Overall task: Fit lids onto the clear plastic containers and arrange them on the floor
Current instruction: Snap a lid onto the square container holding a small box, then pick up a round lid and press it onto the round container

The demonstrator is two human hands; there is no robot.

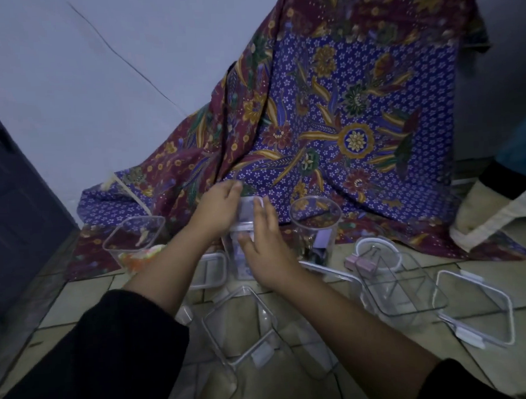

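Note:
A clear lid with a white rim lies on top of a tall clear container in the middle of the floor. My left hand grips the lid's left and far side. My right hand presses on its right side, fingers spread over the container's front. An open square container with orange and yellow contents stands to the left. An open round container with dark items stands to the right. Loose lids lie at the right and behind my left forearm.
A patterned purple and maroon cloth hangs over something behind the containers. An empty clear container and another lie on the tiled floor near me. Pink binder clips lie by a round lid. A cream bag sits at right, a dark door at left.

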